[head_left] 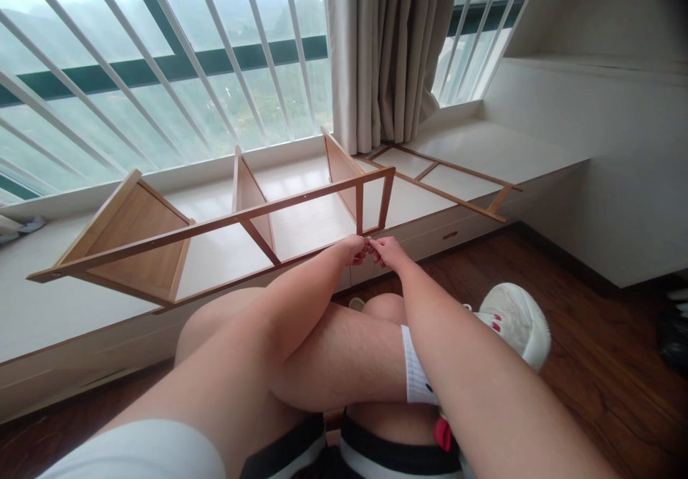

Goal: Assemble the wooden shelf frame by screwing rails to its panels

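A partly assembled wooden shelf rack (252,211) lies on its side along the white window ledge, with three shelf boards standing between its rails. At its right-hand lower edge, my left hand (355,250) is closed with the fingers curled. My right hand (388,251) meets it there, thumb and fingers pinched together. Both hands are close to the rack's lower rail; whatever is between the fingertips is too small to make out. Farther right, a separate ladder-like wooden side frame (428,171) lies flat on the ledge.
Barred windows (241,70) and a grey-beige curtain (384,49) rise behind the ledge (510,142). Drawers with a handle (450,235) are built in below it. My crossed legs, with a white shoe (513,325), are in front over the dark wood floor (591,364).
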`<state>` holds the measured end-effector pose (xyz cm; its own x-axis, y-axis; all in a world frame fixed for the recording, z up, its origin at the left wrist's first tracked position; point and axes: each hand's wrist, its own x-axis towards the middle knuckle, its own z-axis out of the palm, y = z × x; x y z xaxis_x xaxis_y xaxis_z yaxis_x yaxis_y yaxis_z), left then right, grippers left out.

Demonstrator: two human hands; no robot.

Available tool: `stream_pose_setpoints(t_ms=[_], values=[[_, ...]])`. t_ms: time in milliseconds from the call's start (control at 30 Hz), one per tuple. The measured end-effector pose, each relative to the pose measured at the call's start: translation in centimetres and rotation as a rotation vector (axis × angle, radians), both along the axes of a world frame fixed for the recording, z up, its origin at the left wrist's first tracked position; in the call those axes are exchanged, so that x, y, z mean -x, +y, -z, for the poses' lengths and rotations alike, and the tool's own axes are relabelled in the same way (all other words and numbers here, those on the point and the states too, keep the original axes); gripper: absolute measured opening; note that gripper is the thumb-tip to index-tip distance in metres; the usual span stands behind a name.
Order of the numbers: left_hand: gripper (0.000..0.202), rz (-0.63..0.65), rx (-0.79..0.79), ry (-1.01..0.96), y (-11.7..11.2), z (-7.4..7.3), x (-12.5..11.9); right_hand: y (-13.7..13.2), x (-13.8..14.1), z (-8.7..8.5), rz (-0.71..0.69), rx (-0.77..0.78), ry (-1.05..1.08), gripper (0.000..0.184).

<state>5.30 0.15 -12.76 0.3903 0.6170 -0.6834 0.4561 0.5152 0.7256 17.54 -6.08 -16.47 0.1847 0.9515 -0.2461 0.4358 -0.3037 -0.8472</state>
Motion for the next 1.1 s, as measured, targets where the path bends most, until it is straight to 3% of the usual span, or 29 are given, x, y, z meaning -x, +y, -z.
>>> stream_pose_setpoints(t_ms=[533, 1100], values=[[0.032, -0.014, 0.012, -0.019, 0.1, 0.5, -0.1, -0.1, -0.8, 0.3, 0.136, -0.155, -0.269, 0.036], [0.034, -0.077, 0.000, -0.040, -0.4, -0.2, -0.2, -0.6, -0.6, -1.1, 0.100, -0.212, -0.392, 0.018]])
